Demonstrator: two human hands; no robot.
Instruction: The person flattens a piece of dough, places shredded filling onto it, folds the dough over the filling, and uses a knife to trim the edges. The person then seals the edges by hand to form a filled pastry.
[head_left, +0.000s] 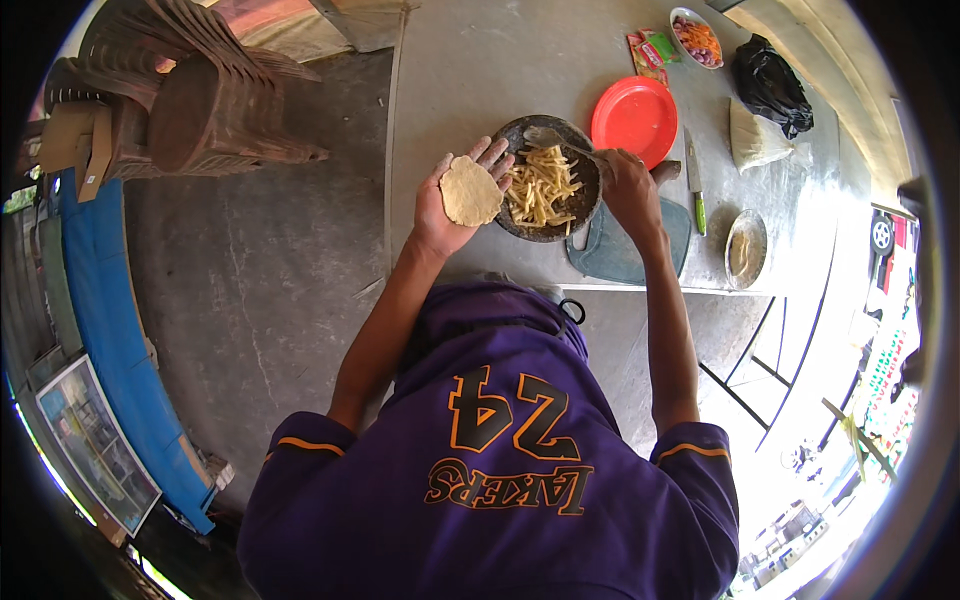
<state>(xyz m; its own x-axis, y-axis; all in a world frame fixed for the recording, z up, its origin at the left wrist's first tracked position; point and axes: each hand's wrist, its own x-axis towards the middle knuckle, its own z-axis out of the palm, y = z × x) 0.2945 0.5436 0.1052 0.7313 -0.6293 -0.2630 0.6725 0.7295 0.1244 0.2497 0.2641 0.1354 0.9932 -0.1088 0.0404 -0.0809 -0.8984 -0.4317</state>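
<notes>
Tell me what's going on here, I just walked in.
Someone has a flat, round piece of dough on the open palm of their left hand, with no filling on it. Their right hand grips a spoon, its head over a dark round bowl of pale food strips. A red plate and a green-handled knife lie on the table, untouched.

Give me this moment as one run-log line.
left hand: flat dough round on open palm | right hand: gripping spoon over dark bowl | contents: pale strips | knife: lying on table
</notes>
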